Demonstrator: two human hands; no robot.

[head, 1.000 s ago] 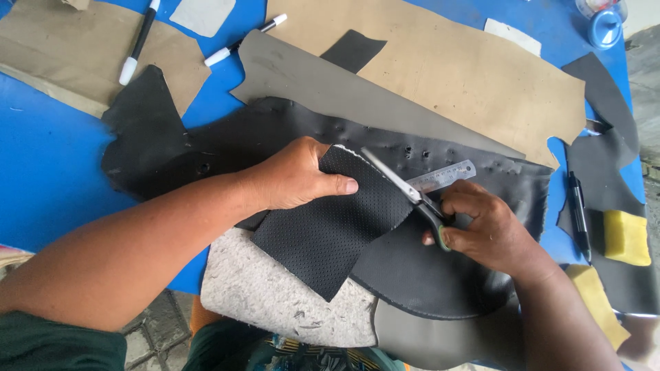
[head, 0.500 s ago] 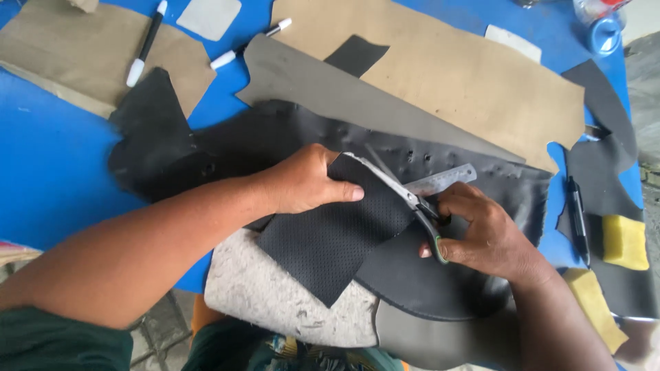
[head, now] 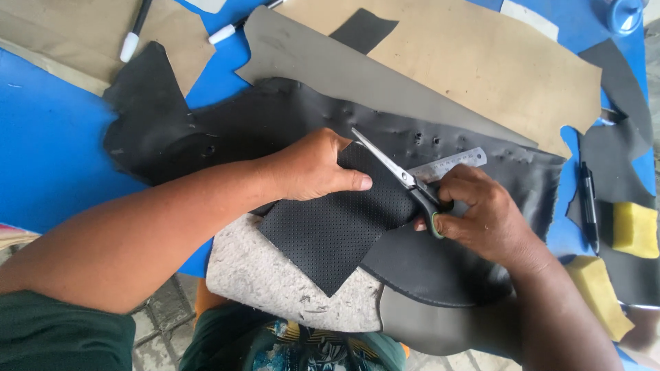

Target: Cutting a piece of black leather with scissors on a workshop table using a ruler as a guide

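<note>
**Hands at the cut: scissors biting into the perforated black piece**

Right hand (head: 481, 216) grips the black-handled scissors (head: 402, 178), fingers curled tight through the loops, knuckles toward me. Compared with a second ago the blades have drawn closer together and slid further along the edge of the perforated black leather piece (head: 326, 230); half a second ago they were still spread wider. To my eye that means the cut is advancing toward the far left, with most of the edge under the left thumb yet to be parted.

Left hand (head: 313, 168) lies flat and closed over the far part of that perforated piece, thumb stretched along it toward the scissors, pinning it down rather than lifting it. It has hardly shifted.

Scissors run on a slant: handles near and right, tips far and left, their long axis crossing the piece's upper edge. The perforated piece itself is a rough diamond, its long axis running from the far end beneath the left hand down to a near corner that points at the person's lap.

It rests in the middle of the blue table (head: 48, 130), on top of a large smooth black hide (head: 227, 127) and a grey fibrous board (head: 268, 275). A steel ruler (head: 457, 162) pokes out just beyond the right hand. Farther right lie a black pen (head: 588, 199) and yellow sponge blocks (head: 634, 230); a tan sheet (head: 474, 62) spreads across the far side.
</note>
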